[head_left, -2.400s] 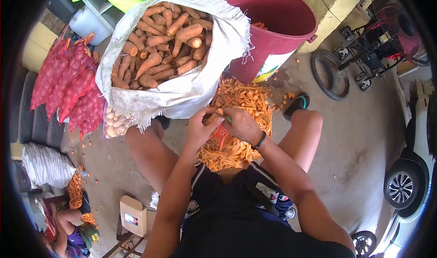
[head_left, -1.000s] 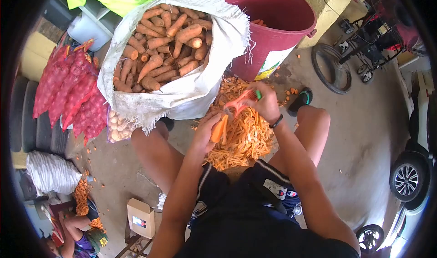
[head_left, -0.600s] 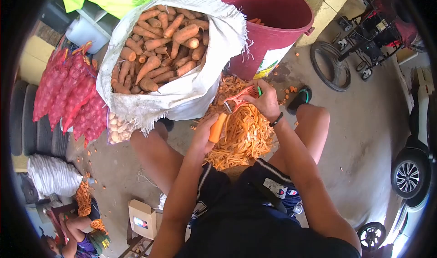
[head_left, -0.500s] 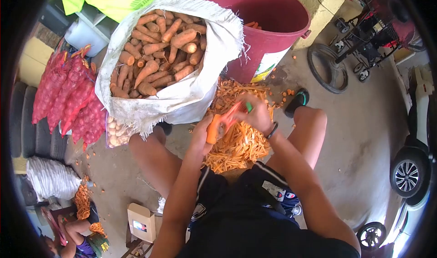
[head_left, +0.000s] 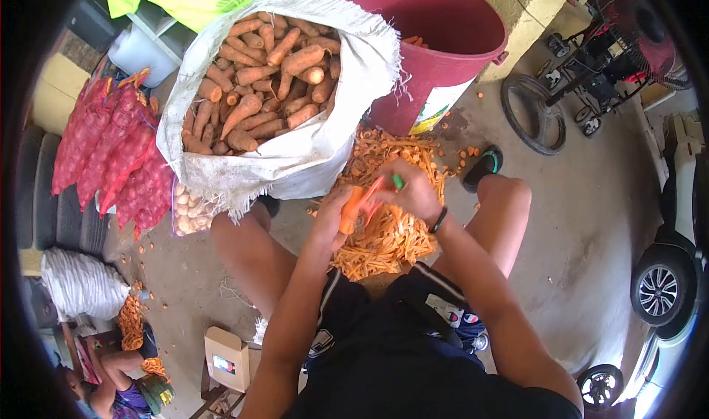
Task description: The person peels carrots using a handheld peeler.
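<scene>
An orange carrot [head_left: 351, 210] is held in my left hand [head_left: 331, 216], fingers wrapped round it. My right hand [head_left: 415, 191] is closed on a peeler [head_left: 375, 196] with a red body and a green part, its blade end beside the carrot. The peeler is somewhat blurred. Below both hands lies a heap of orange carrot peelings [head_left: 391, 238] between my knees. A white woven sack [head_left: 295, 164], full of unpeeled carrots [head_left: 255, 72], stands just beyond my left hand.
Behind the peelings stands a dark red bin [head_left: 402, 86] with some carrots inside. Red mesh bags [head_left: 111, 149] and tires [head_left: 70, 212] are at the left. Another person [head_left: 114, 375] sits at the lower left. A fan [head_left: 628, 35], a wheel [head_left: 533, 116] and a car [head_left: 676, 271] are at the right.
The carrot and my left hand have tilted and shifted slightly. My right hand and the peeler have moved a little. The view has shifted slightly, and the other person's arms have moved.
</scene>
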Available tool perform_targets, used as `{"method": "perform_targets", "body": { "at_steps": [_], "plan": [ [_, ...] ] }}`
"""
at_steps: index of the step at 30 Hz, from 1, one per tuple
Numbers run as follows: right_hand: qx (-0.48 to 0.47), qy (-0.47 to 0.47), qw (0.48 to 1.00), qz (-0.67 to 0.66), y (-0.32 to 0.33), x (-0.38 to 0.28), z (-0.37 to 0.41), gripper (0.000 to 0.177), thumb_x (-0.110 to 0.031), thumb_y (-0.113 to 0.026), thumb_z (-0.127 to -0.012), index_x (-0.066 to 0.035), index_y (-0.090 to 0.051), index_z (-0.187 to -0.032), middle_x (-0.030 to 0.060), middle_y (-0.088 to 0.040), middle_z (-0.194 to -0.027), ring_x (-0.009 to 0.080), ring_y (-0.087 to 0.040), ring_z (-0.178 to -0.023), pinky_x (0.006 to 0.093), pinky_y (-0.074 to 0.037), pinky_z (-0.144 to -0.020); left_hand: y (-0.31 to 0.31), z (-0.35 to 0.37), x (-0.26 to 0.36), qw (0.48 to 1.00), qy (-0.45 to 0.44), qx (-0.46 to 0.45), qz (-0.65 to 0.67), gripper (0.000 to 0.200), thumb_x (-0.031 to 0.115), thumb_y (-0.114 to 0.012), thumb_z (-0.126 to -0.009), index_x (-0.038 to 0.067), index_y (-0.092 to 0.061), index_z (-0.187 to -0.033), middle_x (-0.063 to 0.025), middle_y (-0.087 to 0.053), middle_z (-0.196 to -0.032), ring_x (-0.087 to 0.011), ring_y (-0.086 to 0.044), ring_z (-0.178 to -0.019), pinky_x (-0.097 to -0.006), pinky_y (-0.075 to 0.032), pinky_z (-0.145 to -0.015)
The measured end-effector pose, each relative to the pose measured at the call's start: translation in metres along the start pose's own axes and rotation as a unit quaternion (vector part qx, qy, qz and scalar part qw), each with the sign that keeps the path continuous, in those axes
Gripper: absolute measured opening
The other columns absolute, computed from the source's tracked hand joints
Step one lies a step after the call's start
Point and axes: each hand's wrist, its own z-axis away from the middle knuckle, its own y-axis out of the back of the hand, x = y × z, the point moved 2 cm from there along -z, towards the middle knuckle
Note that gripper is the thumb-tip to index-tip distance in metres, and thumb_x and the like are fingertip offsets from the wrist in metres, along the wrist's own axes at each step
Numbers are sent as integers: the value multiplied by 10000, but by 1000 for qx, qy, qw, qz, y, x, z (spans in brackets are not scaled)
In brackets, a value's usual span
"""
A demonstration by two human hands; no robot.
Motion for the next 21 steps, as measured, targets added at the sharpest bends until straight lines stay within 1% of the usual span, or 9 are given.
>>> {"method": "perform_targets", "body": {
  "at_steps": [5,7,10,13,14,17,18,19,21],
  "plan": [
    [71,-74,994,-23,17,35,-11,484,-204,-917,-680,-35,-672,-1063,104,-682,-917,193,-676,-794,351,-560,-691,9,-4,-9,1000,-10,-4,19,296,320,-462,-1064,67,-552,-1188,-52,-622,-1003,-162,-627,-803,-320,-540,-656],
    [17,-41,999,-21,4,0,-1,495,-207,-924,-673,-31,-671,-1061,100,-684,-917,198,-664,-765,342,-550,-678,16,-10,-9,995,-35,-62,64,282,304,-467,-1064,66,-544,-1194,-52,-622,-1006,-155,-627,-794,-316,-540,-638],
    [-43,-6,998,-49,-7,-7,2,532,-239,-938,-661,-11,-656,-1051,101,-691,-891,199,-646,-714,328,-532,-665,7,-5,-5,999,-23,-43,-13,270,293,-485,-1061,70,-536,-1202,-55,-620,-1007,-154,-628,-798,-315,-545,-639],
    [64,-45,997,25,13,24,-15,529,-231,-935,-668,-17,-656,-1063,103,-692,-896,213,-660,-731,335,-538,-675,8,3,-6,999,-17,-28,-12,270,292,-495,-1058,67,-528,-1203,-64,-623,-1011,-156,-636,-809,-319,-553,-643],
    [57,-81,994,54,21,31,-17,532,-223,-935,-665,-21,-664,-1075,104,-695,-913,217,-677,-773,345,-544,-693,6,4,-6,1000,-10,-22,2,267,294,-494,-1059,70,-529,-1200,-64,-623,-1007,-157,-636,-806,-320,-554,-643],
    [20,-69,997,-39,6,10,-3,518,-210,-931,-671,-24,-666,-1074,103,-694,-923,224,-686,-813,351,-546,-708,2,-2,-3,999,-9,-4,46,259,296,-491,-1060,79,-533,-1195,-62,-620,-998,-157,-634,-798,-322,-557,-644],
    [2,0,998,-60,-1,-7,3,495,-196,-926,-678,-25,-665,-1062,104,-694,-937,216,-685,-831,341,-546,-721,0,-6,-6,998,-19,5,63,255,295,-491,-1060,83,-533,-1196,-59,-617,-996,-155,-631,-795,-323,-557,-644],
    [-18,-6,999,-45,1,-10,0,491,-192,-925,-680,-25,-665,-1061,107,-696,-943,213,-687,-832,337,-547,-719,0,-10,-7,996,-29,17,79,252,295,-490,-1060,87,-534,-1196,-56,-615,-994,-153,-627,-793,-325,-557,-644],
    [-59,-21,998,-23,-1,-13,1,483,-186,-924,-684,-24,-665,-1059,111,-701,-956,206,-692,-833,328,-549,-716,8,-10,-8,999,-26,-30,27,254,297,-485,-1063,87,-530,-1200,-60,-610,-1016,-156,-629,-807,-331,-559,-656]
  ]
}}
